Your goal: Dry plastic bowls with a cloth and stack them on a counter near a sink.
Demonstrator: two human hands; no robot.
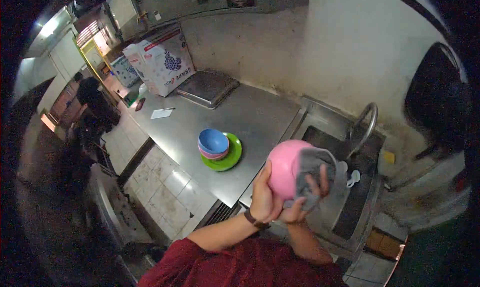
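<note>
My left hand (264, 193) grips a pink bowl (284, 167) from its left side, with the bowl's rounded outside turned towards me. My right hand (309, 197) presses a grey cloth (309, 163) against the bowl's right side; fingers and cloth are partly blurred. Both hands are over the near left edge of the sink (322, 215), and the wrists come close together. To their left, on the steel counter (258, 118), a blue bowl (213, 141) sits nested in a pink bowl (213, 154). That stack rests on a green plate (233, 152).
A curved faucet (371, 118) rises at the sink's back right. White plastic pieces (353, 177) lie in the sink. Farther along the counter are a steel tray (210, 88), a cardboard box (165, 64) and a paper with a pen (161, 113). A person (95, 103) is at far left.
</note>
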